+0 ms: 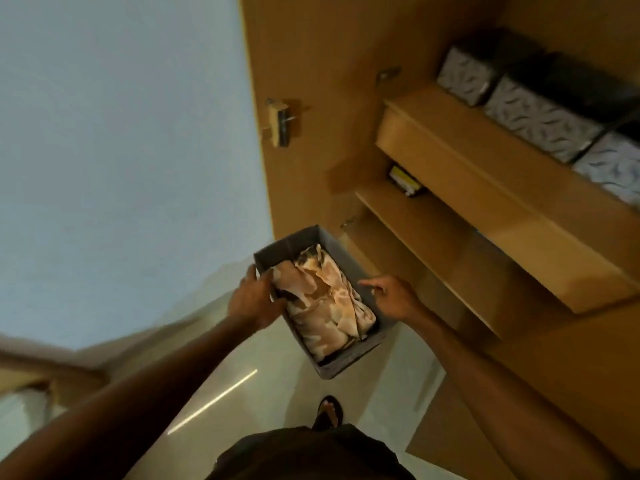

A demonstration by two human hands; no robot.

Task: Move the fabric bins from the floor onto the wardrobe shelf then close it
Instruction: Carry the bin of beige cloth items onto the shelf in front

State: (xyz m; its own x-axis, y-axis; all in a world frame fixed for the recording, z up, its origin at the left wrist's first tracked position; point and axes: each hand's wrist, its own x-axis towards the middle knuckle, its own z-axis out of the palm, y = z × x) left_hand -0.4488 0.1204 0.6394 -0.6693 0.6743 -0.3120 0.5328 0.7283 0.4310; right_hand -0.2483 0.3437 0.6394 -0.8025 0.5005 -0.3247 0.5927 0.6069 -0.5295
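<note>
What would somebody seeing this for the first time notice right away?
First the grey fabric bin at centre, stuffed with crumpled peach cloth; the left hand has a grip on its near-left rim while the right hand hovers open by its right side. Next, upper right, three patterned bins lined up on a shelf of the open wardrobe.

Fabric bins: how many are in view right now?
4. Three patterned bins sit side by side on the upper shelf; the grey bin of cloth is down by the hands. More may be hidden off-frame right.
</note>
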